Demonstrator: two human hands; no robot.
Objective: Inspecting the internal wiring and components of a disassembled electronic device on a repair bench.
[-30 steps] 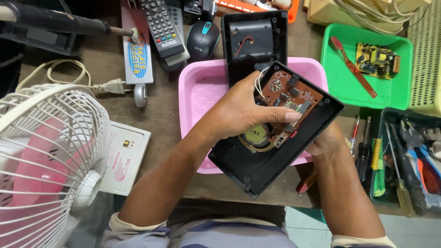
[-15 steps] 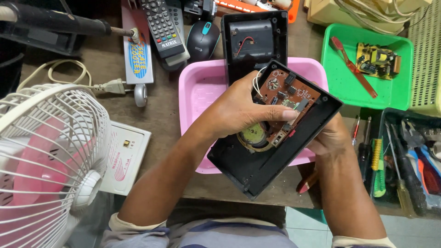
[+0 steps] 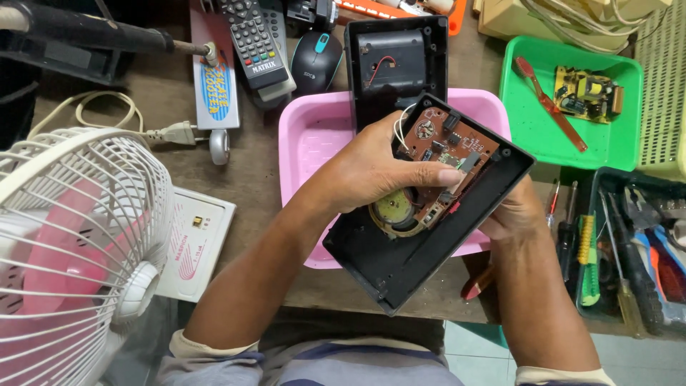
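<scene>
A worn brown wooden desk [image 3: 143,89] fills the view under even, soft light. Below its near edge, at the lower right, shows a floor of pale tiles [image 3: 629,361] beside a strip of teal [image 3: 468,336]

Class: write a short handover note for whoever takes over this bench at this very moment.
Left hand: on the brown circuit board inside the open black case, thumb pressing near its edge.
Right hand: holds the case from beneath, tilted over the pink tray.
Done: case opened; its other half lies at the tray's far edge.
Left: board and round speaker sit in the case, wires attached.
</scene>
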